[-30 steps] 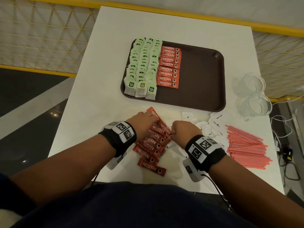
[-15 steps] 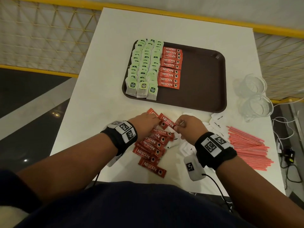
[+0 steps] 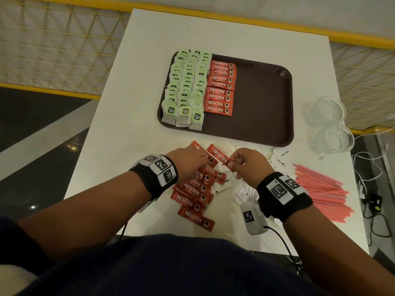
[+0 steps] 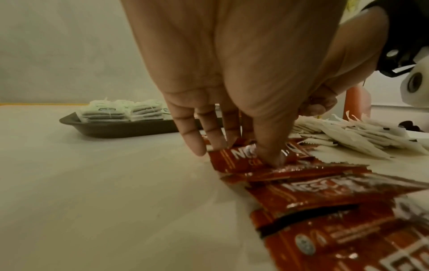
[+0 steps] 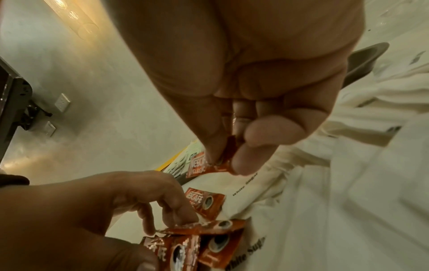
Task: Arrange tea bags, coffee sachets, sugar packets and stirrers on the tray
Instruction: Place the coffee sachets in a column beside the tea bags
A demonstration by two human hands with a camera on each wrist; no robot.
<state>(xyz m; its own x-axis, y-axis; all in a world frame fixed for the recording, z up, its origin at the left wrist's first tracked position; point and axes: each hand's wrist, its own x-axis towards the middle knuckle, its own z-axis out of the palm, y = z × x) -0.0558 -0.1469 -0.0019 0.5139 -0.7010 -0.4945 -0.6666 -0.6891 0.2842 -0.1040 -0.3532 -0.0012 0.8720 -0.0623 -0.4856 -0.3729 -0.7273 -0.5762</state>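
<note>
A brown tray [image 3: 263, 107] holds rows of green-tagged tea bags [image 3: 186, 88] on its left and a column of red coffee sachets [image 3: 221, 88] beside them. On the table in front of it lies a loose pile of red sachets [image 3: 195, 190]. My right hand [image 3: 232, 164] pinches one red sachet [image 3: 220, 155] by its end, between thumb and fingertips [image 5: 241, 163], just above the pile. My left hand [image 3: 204, 160] pinches another sachet [image 4: 234, 157] at the pile's far end, thumb on top. White sugar packets [image 3: 281, 159] and pink stirrers [image 3: 320, 193] lie to the right.
Two clear glass cups [image 3: 327, 124] stand at the table's right edge, past the tray. Cables [image 3: 372, 167] hang off the table on the right. A yellow mesh railing [image 3: 64, 50] runs behind and to the left. The tray's right half is bare.
My right hand has lifted one red sachet out of the pile and drawn it a little to the right and toward the tray. The left hand has stayed on the pile's far end.
</note>
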